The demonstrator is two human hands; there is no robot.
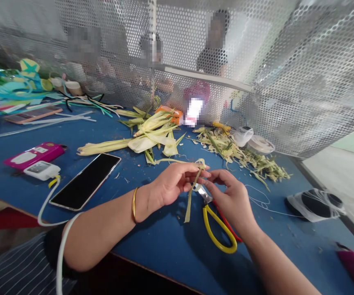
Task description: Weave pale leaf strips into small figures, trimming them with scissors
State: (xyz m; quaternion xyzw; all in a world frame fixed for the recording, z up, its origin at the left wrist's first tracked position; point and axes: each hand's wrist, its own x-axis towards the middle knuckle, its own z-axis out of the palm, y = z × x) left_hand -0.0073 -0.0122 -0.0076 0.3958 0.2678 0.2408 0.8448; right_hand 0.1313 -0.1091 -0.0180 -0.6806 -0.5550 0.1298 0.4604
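Left hand (172,185) and right hand (232,201) both pinch the pale yellow-green leaf strip (189,205) between them, above the blue desk (152,241). We note its long axis hangs downward from the meeting fingertips.

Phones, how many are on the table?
3: black phone at the front, brownish phone far left, lit phone at the back. The pink case may hide another.

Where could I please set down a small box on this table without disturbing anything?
Bare blue table lies at the near edge between the two forearms, left of the yellow scissors, and again between the right forearm and the black wrapped spool. It is crowded around the leaves, scraps and black phone.
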